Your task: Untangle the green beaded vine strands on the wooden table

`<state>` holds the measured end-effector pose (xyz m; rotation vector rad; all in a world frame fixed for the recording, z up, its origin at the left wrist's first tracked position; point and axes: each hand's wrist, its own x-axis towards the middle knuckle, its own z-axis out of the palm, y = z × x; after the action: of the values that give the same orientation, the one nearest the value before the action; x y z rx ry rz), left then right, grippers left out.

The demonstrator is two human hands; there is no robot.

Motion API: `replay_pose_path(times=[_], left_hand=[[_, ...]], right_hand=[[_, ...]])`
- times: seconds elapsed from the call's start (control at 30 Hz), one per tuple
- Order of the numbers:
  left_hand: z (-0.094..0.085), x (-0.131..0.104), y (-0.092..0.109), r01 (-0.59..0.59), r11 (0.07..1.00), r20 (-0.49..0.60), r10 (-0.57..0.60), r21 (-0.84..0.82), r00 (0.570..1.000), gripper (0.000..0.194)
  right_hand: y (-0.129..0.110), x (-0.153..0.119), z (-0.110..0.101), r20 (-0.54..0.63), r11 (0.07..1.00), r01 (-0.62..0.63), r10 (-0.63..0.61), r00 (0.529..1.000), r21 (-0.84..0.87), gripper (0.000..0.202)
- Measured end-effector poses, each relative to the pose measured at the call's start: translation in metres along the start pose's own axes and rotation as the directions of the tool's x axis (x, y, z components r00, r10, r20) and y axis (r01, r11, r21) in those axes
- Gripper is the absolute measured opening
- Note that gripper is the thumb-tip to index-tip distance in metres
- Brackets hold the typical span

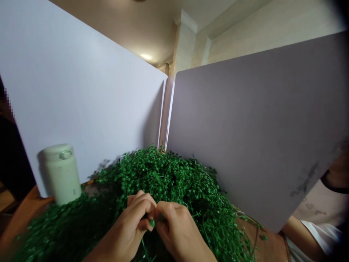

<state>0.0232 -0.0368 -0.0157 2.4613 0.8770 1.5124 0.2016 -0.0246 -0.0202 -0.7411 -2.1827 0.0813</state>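
A large heap of leafy green stems (169, 174) covers much of the wooden table. Over its near part, my left hand (136, 218) and my right hand (174, 225) meet, fingertips pinched together and touching. A small bit of green shows at the fingertips of my left hand. The fingers of my right hand are curled closed, and what they hold is mostly hidden behind them. A few thin stems hang below the hands.
A pale green lidded bottle (64, 176) stands at the left of the heap. Behind are two upright panels, a white one (87, 94) and a grey one (245, 127), meeting in a corner. At the right edge a person's arm (302, 236) rests by the brown table (272, 247).
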Motion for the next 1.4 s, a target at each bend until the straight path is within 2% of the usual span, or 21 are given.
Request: replay_pose_path(times=[0.13, 0.27, 0.37, 0.5, 0.6, 0.67, 0.7, 0.8, 0.87, 0.97, 1.1, 1.27, 1.4], left_hand=[[-0.006, -0.001, -0.006, -0.022, 0.997, -0.105, 0.03, 0.076, 0.994, 0.04], [-0.024, 0.002, -0.018, -0.022, 0.966, -0.209, 0.078, 0.258, 0.975, 0.018], [-0.035, 0.003, -0.025, 0.035, 0.923, -0.296, 0.087, 0.384, 0.951, 0.009], [-0.04, 0.004, -0.032, 0.156, 0.885, -0.44, 0.06, 0.439, 0.896, 0.002], [-0.04, 0.004, -0.034, 0.194, 0.852, -0.483, 0.078, 0.486, 0.872, 0.01], [-0.038, 0.003, -0.032, 0.15, 0.86, -0.452, 0.102, 0.488, 0.886, 0.013], [-0.036, 0.002, -0.03, 0.101, 0.871, -0.404, 0.117, 0.48, 0.907, 0.013], [-0.027, 0.001, -0.023, -0.097, 0.9, -0.173, 0.186, 0.426, 0.967, 0.01], [-0.02, 0.001, -0.018, -0.182, 0.911, -0.075, 0.225, 0.37, 0.971, 0.009], [-0.013, 0.0, -0.015, -0.206, 0.93, -0.065, 0.236, 0.304, 0.97, 0.008], [-0.014, 0.0, -0.014, -0.199, 0.947, -0.087, 0.227, 0.253, 0.97, 0.013], [-0.014, 0.0, -0.009, -0.24, 0.934, -0.041, 0.26, 0.266, 0.965, 0.013], [-0.013, 0.001, -0.007, -0.229, 0.931, -0.069, 0.258, 0.284, 0.964, 0.01]], right_hand=[[0.002, -0.001, -0.003, 0.0, 0.983, -0.11, 0.112, 0.994, 0.146, 0.028], [-0.001, -0.003, -0.01, 0.027, 0.954, -0.183, 0.182, 0.983, 0.236, 0.02], [0.0, -0.005, -0.01, 0.027, 0.94, -0.221, 0.222, 0.975, 0.259, 0.019], [0.004, -0.003, -0.004, 0.035, 0.912, -0.244, 0.247, 0.968, 0.329, 0.021], [0.004, 0.001, -0.002, 0.031, 0.899, -0.234, 0.24, 0.97, 0.369, 0.013], [0.005, 0.001, -0.001, 0.044, 0.904, -0.228, 0.228, 0.973, 0.362, 0.013], [0.005, 0.001, -0.001, 0.054, 0.907, -0.227, 0.223, 0.973, 0.354, 0.014], [0.005, -0.001, -0.001, 0.098, 0.91, -0.226, 0.205, 0.974, 0.349, 0.017], [0.005, -0.002, -0.001, 0.131, 0.903, -0.224, 0.188, 0.973, 0.368, 0.017], [0.006, -0.003, -0.001, 0.154, 0.894, -0.225, 0.177, 0.972, 0.389, 0.013], [0.007, -0.004, 0.002, 0.136, 0.89, -0.179, 0.133, 0.982, 0.42, 0.01], [0.006, -0.001, 0.0, 0.046, 0.916, -0.072, 0.059, 0.997, 0.395, 0.024], [0.003, 0.003, -0.005, -0.033, 0.915, -0.022, 0.039, 0.999, 0.403, 0.023]])
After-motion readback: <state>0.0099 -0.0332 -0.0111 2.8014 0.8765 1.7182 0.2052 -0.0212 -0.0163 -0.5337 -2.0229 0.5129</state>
